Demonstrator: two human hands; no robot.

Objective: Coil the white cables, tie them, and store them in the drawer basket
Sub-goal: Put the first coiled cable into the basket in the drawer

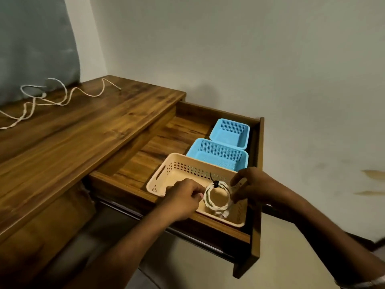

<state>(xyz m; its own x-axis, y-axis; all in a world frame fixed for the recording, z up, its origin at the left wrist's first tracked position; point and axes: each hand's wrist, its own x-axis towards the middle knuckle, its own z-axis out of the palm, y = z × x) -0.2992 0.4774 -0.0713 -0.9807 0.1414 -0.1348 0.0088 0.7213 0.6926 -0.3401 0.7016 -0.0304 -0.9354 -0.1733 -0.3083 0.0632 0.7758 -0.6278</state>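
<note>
Both hands (183, 197) (248, 184) pinching coiled cable (217, 198)

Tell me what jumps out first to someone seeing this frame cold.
Two hands meet over a beige basket at the near end of an open wooden drawer: the left hand and right hand hold a coiled white cable bound with a black tie. Behind it sit two blue baskets. Loose white cables sprawl on the desktop, far left.

Looks like we're in a home room, wooden desk (87, 130) against a plain wall (270, 59), grey curtain (35, 42), drawer (255, 184) with plastic baskets (220, 155)
</note>
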